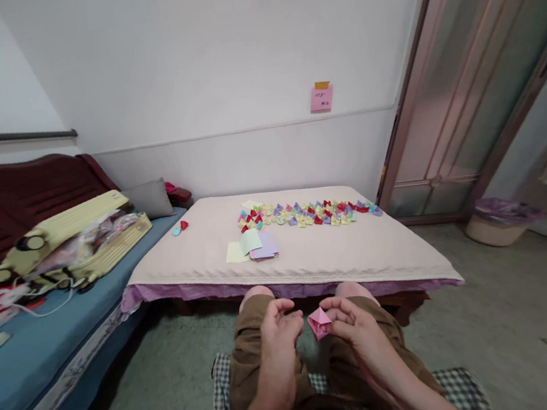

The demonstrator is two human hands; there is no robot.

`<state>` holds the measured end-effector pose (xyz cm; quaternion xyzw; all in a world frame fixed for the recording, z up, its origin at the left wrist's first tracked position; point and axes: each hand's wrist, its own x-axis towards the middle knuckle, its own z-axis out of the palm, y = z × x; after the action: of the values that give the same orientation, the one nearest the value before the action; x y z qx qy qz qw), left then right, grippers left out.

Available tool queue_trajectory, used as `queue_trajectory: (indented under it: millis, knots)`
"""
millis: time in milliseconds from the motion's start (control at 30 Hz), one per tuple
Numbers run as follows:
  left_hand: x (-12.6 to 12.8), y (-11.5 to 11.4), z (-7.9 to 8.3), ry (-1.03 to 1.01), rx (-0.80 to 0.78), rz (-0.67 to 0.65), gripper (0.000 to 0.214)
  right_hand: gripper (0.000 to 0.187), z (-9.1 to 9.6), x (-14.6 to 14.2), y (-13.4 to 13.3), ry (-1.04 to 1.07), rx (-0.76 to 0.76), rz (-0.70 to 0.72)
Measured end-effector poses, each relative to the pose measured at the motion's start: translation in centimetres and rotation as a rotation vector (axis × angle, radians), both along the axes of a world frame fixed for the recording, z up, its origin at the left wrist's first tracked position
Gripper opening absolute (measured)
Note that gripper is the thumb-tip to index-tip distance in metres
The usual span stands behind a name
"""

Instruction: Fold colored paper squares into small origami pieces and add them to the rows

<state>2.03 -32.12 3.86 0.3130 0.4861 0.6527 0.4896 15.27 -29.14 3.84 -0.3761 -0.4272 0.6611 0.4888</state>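
Between the fingertips of my right hand (347,323) is a small folded pink paper piece (320,323), held above my lap. My left hand (280,328) hovers just left of it, fingers curled and apart, with nothing visible in them. Ahead on the cloth-covered table lie loose square paper sheets (263,244) in green, yellow and purple. Behind them spreads a long band of small folded paper pieces (300,215) in red, yellow, purple and other colours.
A red and a blue small item (184,225) lie at the table's left. An open yellow suitcase (82,244) rests on the blue-covered bench (90,310). A pink note (321,98) is taped to the wall. To the right stands a lined bin (496,229).
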Motion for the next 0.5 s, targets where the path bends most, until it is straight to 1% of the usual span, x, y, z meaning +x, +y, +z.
queue_trajectory:
  millis: [100,167,233,367,500]
  knots:
    - [-0.1,-0.3,0.7,-0.138,-0.043,-0.100,0.021,0.027,0.0,0.2,0.0,0.011,0.005,0.038]
    - [0.1,-0.4,0.9,-0.186,-0.051,-0.124,0.021,0.027,-0.1,0.2,0.0,0.000,0.006,0.058]
    - [0.3,-0.4,0.7,-0.202,-0.058,-0.117,0.021,0.028,-0.3,0.3,0.0,-0.009,0.006,0.086]
    - [0.4,-0.1,-0.1,-0.141,-0.074,-0.102,0.023,0.026,-0.7,0.4,0.2,-0.017,0.011,0.112]
    - [0.1,0.0,-0.6,-0.030,-0.071,-0.101,0.026,0.025,-0.9,0.5,0.3,-0.024,-0.015,0.108]
